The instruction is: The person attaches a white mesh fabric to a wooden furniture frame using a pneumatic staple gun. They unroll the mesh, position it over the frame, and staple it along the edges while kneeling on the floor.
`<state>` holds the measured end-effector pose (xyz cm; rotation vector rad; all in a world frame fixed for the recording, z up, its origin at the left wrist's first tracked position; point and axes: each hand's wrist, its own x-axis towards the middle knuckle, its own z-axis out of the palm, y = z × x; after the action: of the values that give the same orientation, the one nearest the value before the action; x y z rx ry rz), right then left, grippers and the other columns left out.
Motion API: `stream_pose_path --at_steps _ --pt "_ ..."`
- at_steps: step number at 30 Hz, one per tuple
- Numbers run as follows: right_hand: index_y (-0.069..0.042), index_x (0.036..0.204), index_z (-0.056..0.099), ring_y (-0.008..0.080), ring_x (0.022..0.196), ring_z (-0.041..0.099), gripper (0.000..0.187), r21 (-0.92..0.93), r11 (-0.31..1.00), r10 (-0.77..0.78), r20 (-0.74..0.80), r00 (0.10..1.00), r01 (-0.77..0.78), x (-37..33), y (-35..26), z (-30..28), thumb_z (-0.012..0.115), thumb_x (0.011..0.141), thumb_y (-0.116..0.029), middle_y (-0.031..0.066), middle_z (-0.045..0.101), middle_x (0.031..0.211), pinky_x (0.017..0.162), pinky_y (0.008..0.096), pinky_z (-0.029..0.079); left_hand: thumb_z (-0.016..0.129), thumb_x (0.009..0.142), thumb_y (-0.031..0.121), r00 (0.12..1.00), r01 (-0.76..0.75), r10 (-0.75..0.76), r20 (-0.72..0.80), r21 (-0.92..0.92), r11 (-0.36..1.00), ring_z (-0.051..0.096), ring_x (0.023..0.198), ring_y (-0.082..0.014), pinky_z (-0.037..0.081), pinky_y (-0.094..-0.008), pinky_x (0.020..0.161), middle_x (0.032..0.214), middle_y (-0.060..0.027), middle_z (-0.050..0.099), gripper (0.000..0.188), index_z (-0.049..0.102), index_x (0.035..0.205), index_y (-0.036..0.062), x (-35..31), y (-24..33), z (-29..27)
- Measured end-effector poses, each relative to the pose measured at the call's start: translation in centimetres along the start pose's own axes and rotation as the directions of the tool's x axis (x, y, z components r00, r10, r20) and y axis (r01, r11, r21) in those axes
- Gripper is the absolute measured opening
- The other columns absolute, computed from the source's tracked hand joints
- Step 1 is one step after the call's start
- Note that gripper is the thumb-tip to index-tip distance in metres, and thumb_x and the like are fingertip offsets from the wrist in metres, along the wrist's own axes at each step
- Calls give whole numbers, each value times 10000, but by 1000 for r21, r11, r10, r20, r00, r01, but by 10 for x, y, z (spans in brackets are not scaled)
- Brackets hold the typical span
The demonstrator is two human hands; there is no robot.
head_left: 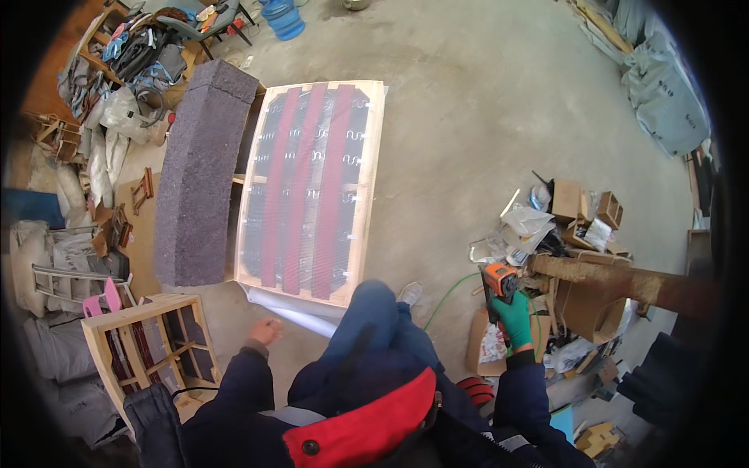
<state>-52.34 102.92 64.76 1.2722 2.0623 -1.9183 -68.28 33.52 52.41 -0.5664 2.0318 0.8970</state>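
In my right hand (515,318), in a green glove, is an orange and black air-powered nail or staple gun (499,282); my fingers are wrapped round its grip. A thin green hose (454,295) trails over the floor near it. My bare left hand (267,331) hangs low with loosely bent fingers and nothing in it. Ahead of that hand lies a wooden seat frame (372,195) with zigzag springs and dark red webbing straps (296,187) lengthwise. Against its left side stands a long block covered in grey-purple felt (195,179). White sheeting (300,316) shows under the frame's near end.
A smaller wooden frame (140,316) stands at the near left. Piled clutter and bags line the left wall. Cardboard boxes (566,199) and scraps crowd the right, beside a wooden beam (616,281). A blue water bottle (282,19) stands at the back. Concrete floor (468,125) stretches between.
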Motion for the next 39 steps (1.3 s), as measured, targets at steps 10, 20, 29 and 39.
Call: stream_pose_path --at_steps 10,20,29,39 --pt "40 1028 740 106 708 606 242 -121 945 -308 -19 951 304 186 -175 -18 758 875 -147 10 709 859 626 303 484 736 988 268 939 310 -339 -56 -291 905 716 720 -264 578 -404 549 940 -165 741 381 655 1228 -18 75 30 48" --pt "5 953 725 101 602 583 187 -222 896 -308 313 899 384 441 -450 101 740 904 -174 36 675 736 551 291 456 721 973 309 977 145 -181 -111 -275 950 701 770 -203 559 -369 674 876 -117 752 392 699 1130 -49 200 266 84" --pt "19 1020 711 91 593 559 189 -160 774 -362 682 635 612 617 -649 273 690 920 -140 24 648 739 536 284 435 673 1009 418 908 -199 -143 -394 -706 680 717 939 -144 520 -340 794 1034 -42 773 388 727 1172 69 196 461 90" --pt "-19 981 727 93 545 567 289 -171 541 -63 968 242 823 798 -776 515 783 909 -294 49 692 740 499 286 434 696 997 295 411 70 -794 -449 -853 518 729 1022 -239 562 -383 916 1061 -123 784 338 746 1157 2 172 535 362"
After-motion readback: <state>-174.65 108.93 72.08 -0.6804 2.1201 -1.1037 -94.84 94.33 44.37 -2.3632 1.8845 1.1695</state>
